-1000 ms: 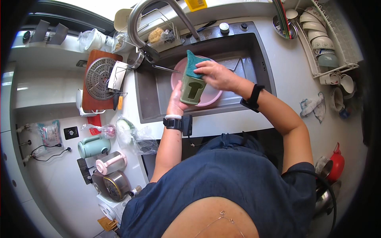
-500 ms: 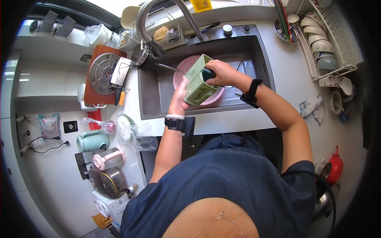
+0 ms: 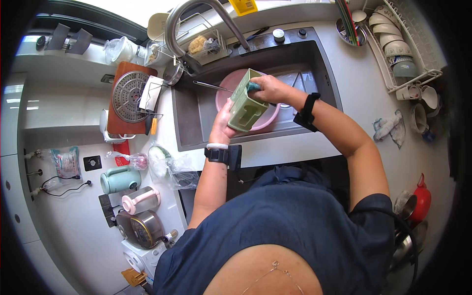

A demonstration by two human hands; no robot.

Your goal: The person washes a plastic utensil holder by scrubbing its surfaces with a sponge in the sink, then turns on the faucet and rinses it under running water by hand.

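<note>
My left hand (image 3: pixel 222 120) is closed around the left side of a light green plastic container (image 3: pixel 242 109) with a patterned wall, tilted over the sink (image 3: pixel 188 118). My right hand (image 3: pixel 273 89) pinches a teal scrubbing pad (image 3: pixel 253 86) at the container's open upper side; some fingertips are hidden by the container and the pad. Under both hands sits a pink basin (image 3: pixel 227 84) in the sink, partly covered by the container. A thin metal handle (image 3: pixel 211 86) leans across the basin's left rim; its other end is hidden.
The faucet (image 3: pixel 172 37) arches over the sink's back left. A dish rack (image 3: pixel 413 54) with stacked bowls stands right, near a crumpled cloth (image 3: pixel 389 129). Left are a wooden board (image 3: pixel 118 115) with a steamer plate, a bagged vegetable (image 3: pixel 160 160) and a mint kettle (image 3: pixel 120 179).
My right hand and the pad have shifted slightly at the container's opening, showing more of the pad's teal surface. The container has turned a little. The whole view has shifted slightly.
</note>
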